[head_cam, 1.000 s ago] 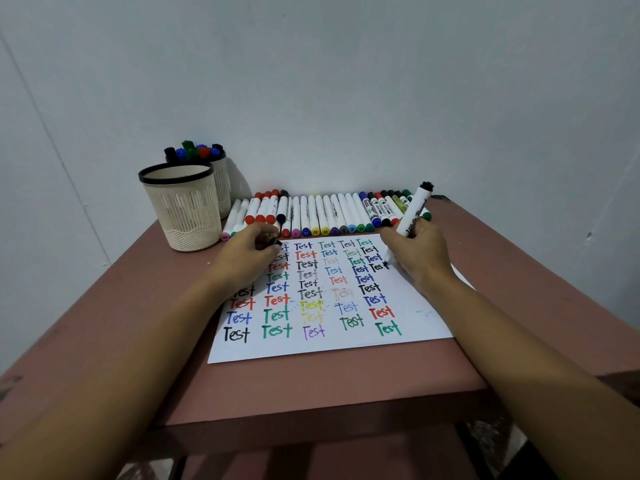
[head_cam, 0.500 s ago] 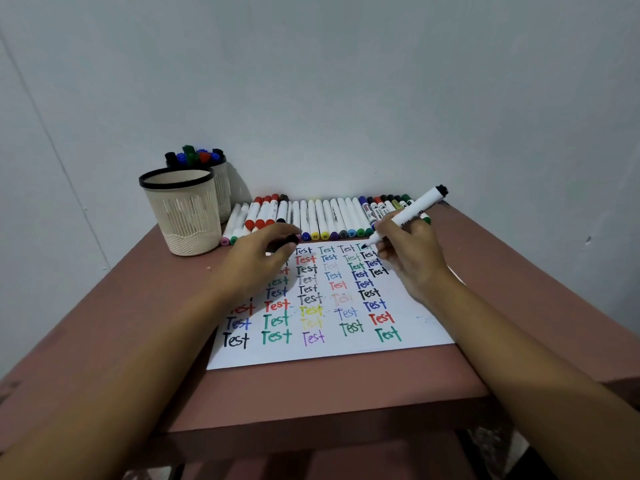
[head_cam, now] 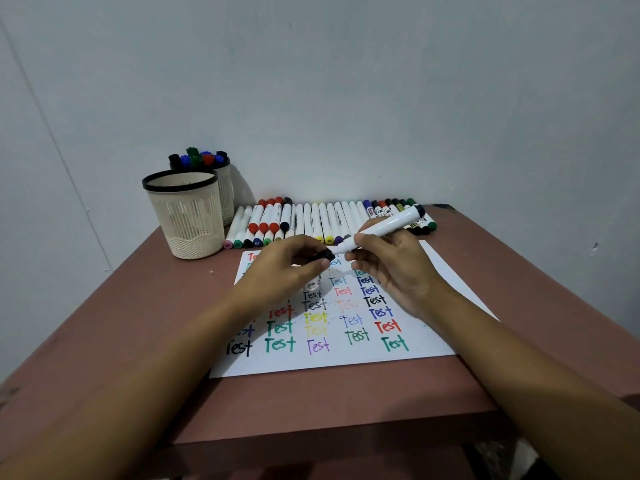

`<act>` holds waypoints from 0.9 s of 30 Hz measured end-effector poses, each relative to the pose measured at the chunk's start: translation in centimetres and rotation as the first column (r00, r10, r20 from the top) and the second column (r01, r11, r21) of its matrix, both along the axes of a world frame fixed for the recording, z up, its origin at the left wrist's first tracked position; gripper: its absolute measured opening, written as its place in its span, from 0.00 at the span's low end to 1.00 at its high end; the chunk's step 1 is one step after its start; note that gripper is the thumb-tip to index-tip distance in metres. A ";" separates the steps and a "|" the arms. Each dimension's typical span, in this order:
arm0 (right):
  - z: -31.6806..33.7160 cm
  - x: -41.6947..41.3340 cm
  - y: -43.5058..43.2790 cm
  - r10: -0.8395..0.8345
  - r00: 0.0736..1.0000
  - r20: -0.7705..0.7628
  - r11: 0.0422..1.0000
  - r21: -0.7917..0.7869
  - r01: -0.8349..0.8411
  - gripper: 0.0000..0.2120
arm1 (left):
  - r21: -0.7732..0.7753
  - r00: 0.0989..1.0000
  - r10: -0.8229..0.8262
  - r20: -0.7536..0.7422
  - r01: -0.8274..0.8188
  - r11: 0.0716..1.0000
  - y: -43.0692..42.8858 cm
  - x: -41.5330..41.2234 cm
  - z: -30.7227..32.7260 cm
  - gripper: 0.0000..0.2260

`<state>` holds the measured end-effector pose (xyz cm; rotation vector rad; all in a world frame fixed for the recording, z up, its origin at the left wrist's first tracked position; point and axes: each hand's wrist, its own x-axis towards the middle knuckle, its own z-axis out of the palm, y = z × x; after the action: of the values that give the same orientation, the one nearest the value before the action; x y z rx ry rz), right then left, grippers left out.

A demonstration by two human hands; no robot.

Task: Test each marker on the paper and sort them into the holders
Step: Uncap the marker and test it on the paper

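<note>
In the centre of the frame the right hand [head_cam: 391,268] grips a white-barrelled marker with a black end [head_cam: 384,227], fingers curled round its lower barrel. The marker slants from its tip at centre up towards the right, held above the white sheet of paper [head_cam: 346,365]. The left hand [head_cam: 277,268] pinches a small black cap [head_cam: 322,255] between thumb and fingertips, right at the marker's tip; whether cap and tip touch I cannot tell. The paper, filled with rows of the word "Test" in many colours, lies flat on the reddish-brown table [head_cam: 104,323]. Beyond it, against the wall, lies a row of capped markers [head_cam: 322,220]. Left of centre stands a cream mesh holder with a black rim [head_cam: 187,220], and just behind it a second cream holder [head_cam: 227,195] with markers upright in it
</note>
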<state>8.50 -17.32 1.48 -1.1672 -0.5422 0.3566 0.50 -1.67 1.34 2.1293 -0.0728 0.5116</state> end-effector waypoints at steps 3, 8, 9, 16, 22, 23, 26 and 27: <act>-0.1 -0.1 0.1 0.027 0.998 0.056 0.997 -0.073 -0.023 0.05 | 0.000 0.999 -0.020 0.033 0.020 1.000 -0.2 -0.2 0.0 0.06; -0.1 -0.3 -0.2 0.041 0.997 0.063 0.994 -0.107 -0.034 0.05 | -0.029 0.999 -0.037 0.025 0.038 0.999 -0.2 -0.3 0.0 0.06; -0.1 -0.4 -0.2 0.049 0.997 0.052 0.994 -0.098 -0.044 0.06 | -0.029 0.999 -0.036 0.000 0.036 0.999 -0.1 -0.3 0.0 0.05; 0.1 -0.5 -0.2 0.140 0.990 -0.007 0.988 -0.067 -0.140 0.03 | -0.067 0.995 -0.094 -0.042 0.091 0.994 -0.4 -0.6 0.1 0.08; 0.2 -0.4 -0.5 0.189 0.981 -0.039 0.982 -0.019 -0.190 0.05 | -0.221 0.982 -0.177 -0.066 0.159 0.962 -0.9 -0.7 0.4 0.10; 0.2 -0.4 -0.5 0.199 0.979 -0.035 0.980 -0.015 -0.199 0.05 | -0.261 0.979 -0.191 -0.076 0.166 0.951 -0.9 -0.7 0.4 0.10; 0.1 -0.3 -0.5 0.213 0.977 -0.018 0.977 -0.022 -0.213 0.06 | -0.374 0.970 -0.222 -0.095 0.172 0.911 -0.8 -0.6 0.4 0.10; 0.1 -0.3 -0.4 0.214 0.977 -0.016 0.976 -0.025 -0.214 0.06 | -0.384 0.970 -0.221 -0.099 0.168 0.908 -0.8 -0.6 0.4 0.10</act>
<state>8.25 -17.74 1.58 -1.1333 -0.6553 0.5579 -0.13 -2.46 1.78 1.7537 -0.0996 0.2327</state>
